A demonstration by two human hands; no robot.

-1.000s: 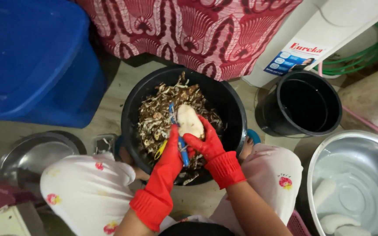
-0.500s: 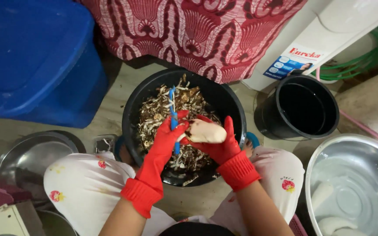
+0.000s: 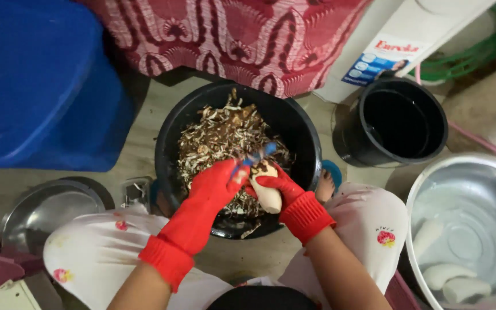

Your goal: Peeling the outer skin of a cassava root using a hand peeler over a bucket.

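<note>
Both my hands wear red rubber gloves and work over a black bucket (image 3: 305,135) full of brown peelings (image 3: 219,138). My left hand (image 3: 216,186) grips a blue-handled peeler (image 3: 255,156), its blade against the root. My right hand (image 3: 279,186) holds a pale, partly peeled root (image 3: 268,194), tilted over the bucket's near side. The two hands touch at the root.
An empty black bucket (image 3: 400,123) stands at right. A steel basin (image 3: 466,229) with water and several peeled white roots sits at lower right. A blue bin (image 3: 41,86) is at left, a steel bowl (image 3: 41,215) at lower left, red patterned cloth (image 3: 231,40) behind.
The root has turned in my right hand and dropped lower toward me. My left hand has drawn the peeler back and down along it.
</note>
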